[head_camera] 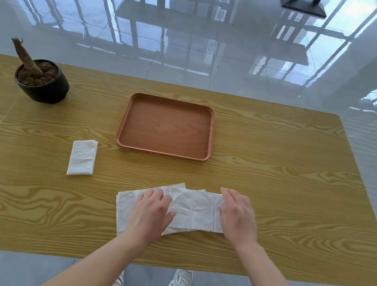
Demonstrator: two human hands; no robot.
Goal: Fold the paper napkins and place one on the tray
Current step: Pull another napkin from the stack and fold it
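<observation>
The paper napkin lay on the wooden table near of the tray, its long axis running left to right. My left hand pressed flat on its left part, fingers close together. My right hand rested on its right end, fingers straight. A folded napkin lay far left, pointing near to far.

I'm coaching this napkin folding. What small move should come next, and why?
Probably the right hand should fold its end of the long napkin over toward the left hand, which pins it. That napkin is a strip, wider than the folded napkin to its left, and the tray holds nothing.
</observation>
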